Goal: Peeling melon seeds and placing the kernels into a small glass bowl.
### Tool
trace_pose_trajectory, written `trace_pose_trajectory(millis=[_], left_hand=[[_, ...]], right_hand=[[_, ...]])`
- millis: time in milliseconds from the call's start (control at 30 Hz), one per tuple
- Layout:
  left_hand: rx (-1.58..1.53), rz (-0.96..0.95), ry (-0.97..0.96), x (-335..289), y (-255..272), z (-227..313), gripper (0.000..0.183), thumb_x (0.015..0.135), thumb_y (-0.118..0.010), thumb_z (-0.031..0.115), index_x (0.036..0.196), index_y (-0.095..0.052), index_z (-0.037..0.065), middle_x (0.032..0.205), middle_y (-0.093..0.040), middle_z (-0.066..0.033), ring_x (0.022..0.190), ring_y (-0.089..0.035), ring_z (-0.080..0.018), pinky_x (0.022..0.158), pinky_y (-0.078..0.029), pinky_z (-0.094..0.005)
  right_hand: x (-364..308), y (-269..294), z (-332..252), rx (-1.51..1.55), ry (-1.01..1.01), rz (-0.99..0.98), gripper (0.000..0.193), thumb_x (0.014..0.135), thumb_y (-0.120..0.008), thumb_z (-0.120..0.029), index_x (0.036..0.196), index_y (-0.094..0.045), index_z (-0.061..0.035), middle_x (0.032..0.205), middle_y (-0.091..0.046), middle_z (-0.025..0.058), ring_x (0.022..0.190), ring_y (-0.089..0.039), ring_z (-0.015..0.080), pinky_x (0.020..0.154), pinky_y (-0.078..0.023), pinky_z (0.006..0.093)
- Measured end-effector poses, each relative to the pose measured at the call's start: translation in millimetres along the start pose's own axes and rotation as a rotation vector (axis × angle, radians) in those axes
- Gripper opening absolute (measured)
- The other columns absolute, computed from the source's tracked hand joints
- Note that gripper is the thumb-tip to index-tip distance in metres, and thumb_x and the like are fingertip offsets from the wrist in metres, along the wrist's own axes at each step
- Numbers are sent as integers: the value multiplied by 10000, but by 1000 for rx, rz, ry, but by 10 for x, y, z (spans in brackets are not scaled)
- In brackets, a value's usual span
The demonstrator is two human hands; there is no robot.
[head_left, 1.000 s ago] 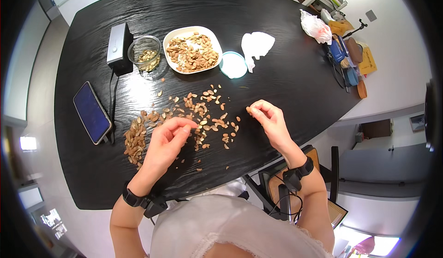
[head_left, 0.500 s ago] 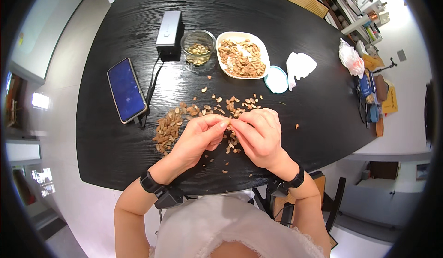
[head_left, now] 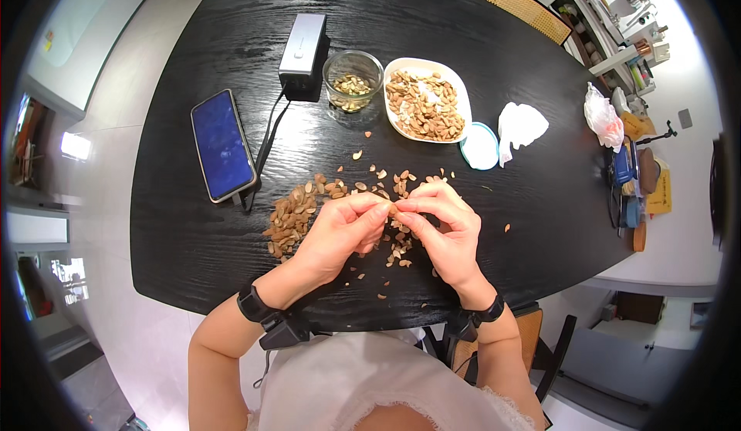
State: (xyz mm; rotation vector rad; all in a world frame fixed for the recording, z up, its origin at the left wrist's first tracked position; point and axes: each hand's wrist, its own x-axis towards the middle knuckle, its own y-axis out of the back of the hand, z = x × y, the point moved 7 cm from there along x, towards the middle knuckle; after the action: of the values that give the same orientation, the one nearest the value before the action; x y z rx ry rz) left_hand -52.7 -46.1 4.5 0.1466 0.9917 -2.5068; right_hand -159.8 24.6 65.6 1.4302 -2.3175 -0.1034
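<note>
Hands: the left hand [head_left: 340, 234] and right hand [head_left: 444, 226] meet fingertip to fingertip above the table, together pinching one small seed [head_left: 392, 210] between them.
Seed pile: a heap of brown seeds [head_left: 289, 216] lies just left of the left hand; loose shells [head_left: 397, 180] scatter around and under both hands.
White dish: an oval white dish [head_left: 455, 95] of seeds and shells sits beyond the hands.
Glass jar: a small clear jar [head_left: 353, 80] holding pale kernels stands just left of the dish.
Lid: a round pale-blue lid [head_left: 479, 146] lies beside a crumpled white tissue [head_left: 521, 122].
Phone: a phone [head_left: 222, 145] with a blue screen lies at left, cabled to a grey box [head_left: 302, 45].
Bag: a knotted white and pink plastic bag [head_left: 603, 116] sits at the far right edge.
Surface: a black wood-grain table [head_left: 193, 253] with rounded corners.
Room: pale tiled floor; a woven-seat chair [head_left: 532, 10] stands at the far side.
</note>
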Motion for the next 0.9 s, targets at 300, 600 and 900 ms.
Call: trace_pose_trajectory(millis=[300,600,900], left_hand=[[-17,27,-6,39,72,-136,166,959,-567,225,934,-616,68,660,-478,53,546,-388,-33,491,-310,-198],[59,-8,-38,35,37,-94,178,970,-547,235,915,-601,75,684,-477,58,564,-386,-26,503,-301,-188],[-52,-30,48,44,19,-160,172,980,-529,244,954,-568,78,699,-447,60,591,-369,-27,512,-289,-188]], right_hand=[[-77,-58,77,228,-110,-20,159,813,-655,79,963,-686,37,935,-611,92,829,-604,123,688,-504,225],[-64,-67,206,444,-181,-54,160,814,-647,87,964,-671,36,949,-614,95,843,-606,135,725,-497,237],[-70,-17,-5,-29,64,21,183,741,-727,43,917,-684,16,890,-619,95,794,-602,158,662,-487,254]])
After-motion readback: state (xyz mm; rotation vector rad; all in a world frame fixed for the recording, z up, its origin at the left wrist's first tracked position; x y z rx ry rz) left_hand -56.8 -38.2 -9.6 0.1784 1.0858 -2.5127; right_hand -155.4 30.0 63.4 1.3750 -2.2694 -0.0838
